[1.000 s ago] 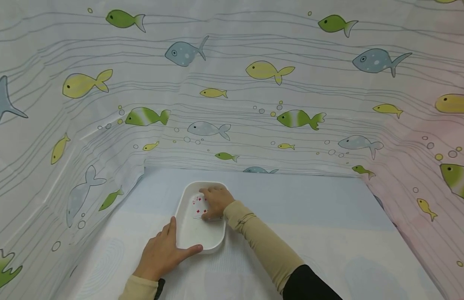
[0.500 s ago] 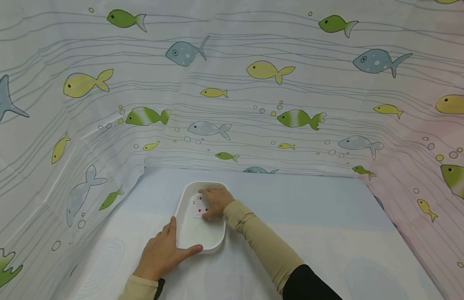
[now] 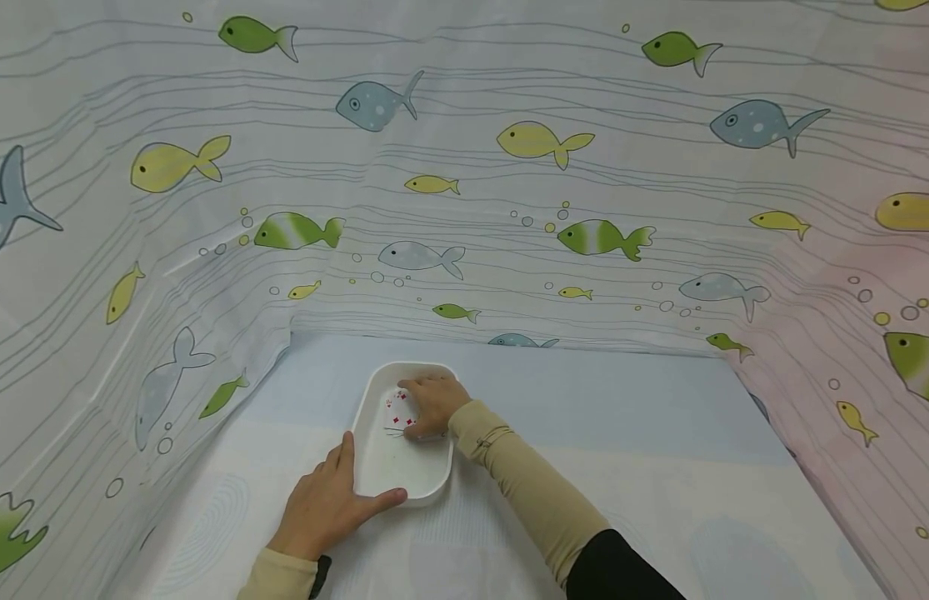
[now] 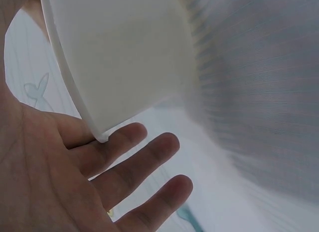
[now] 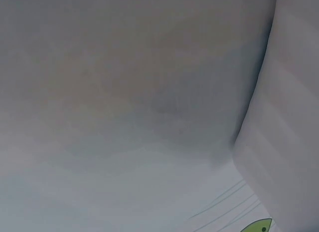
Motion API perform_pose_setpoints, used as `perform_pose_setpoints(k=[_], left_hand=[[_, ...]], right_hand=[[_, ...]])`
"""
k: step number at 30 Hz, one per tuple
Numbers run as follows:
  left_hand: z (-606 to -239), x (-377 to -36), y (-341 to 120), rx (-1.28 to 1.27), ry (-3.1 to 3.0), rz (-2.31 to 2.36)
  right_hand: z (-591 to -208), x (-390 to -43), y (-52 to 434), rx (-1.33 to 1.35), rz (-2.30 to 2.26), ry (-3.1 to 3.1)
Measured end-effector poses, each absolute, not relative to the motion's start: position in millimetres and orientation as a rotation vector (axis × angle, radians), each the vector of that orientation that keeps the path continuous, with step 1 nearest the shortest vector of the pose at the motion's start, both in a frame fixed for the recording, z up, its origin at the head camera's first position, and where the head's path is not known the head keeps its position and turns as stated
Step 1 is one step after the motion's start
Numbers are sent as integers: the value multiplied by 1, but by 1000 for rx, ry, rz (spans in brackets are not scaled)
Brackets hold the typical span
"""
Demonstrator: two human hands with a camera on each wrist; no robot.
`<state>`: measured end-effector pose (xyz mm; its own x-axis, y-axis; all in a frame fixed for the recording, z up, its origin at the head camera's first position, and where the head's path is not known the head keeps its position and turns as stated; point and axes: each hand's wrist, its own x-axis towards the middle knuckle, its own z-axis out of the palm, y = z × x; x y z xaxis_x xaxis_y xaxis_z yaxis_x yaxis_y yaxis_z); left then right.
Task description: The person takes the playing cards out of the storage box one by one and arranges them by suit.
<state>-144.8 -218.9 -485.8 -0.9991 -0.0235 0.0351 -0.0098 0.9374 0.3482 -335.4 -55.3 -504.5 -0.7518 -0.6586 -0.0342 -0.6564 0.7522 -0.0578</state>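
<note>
playing cards (image 3: pixel 399 410) with red diamond pips lie inside the white oval tray (image 3: pixel 392 479), pinched under the curled fingers of the right hand (image 3: pixel 432 405). left hand (image 3: pixel 325 504) rests flat-fingered against the tray's smooth near-left rim. pale table cloth (image 3: pixel 621 467) lies bare toward the right edge.

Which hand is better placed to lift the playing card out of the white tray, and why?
Probably the right hand: it is inside the white tray, fingers already on the playing card. The left hand rests against the tray's near left rim, apparently steadying it, away from the card.
</note>
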Motion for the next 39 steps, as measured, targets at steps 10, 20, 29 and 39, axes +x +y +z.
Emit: perform_pose_setpoints(k=[10, 20, 29, 39], left_hand=[[-486, -145, -219, 35, -3060, -563], [-487, -145, -219, 51, -3076, -578], [-483, -146, -218, 56, -3103, -578], [-484, -146, -219, 41, -3093, -567]], right_hand=[[-505, -336, -55, -1091, -48, 2895], [-506, -336, -56, -1069, -31, 2907], [-516, -344, -57, -1110, -58, 2941], [-515, -344, -52, -1227, -145, 2972]])
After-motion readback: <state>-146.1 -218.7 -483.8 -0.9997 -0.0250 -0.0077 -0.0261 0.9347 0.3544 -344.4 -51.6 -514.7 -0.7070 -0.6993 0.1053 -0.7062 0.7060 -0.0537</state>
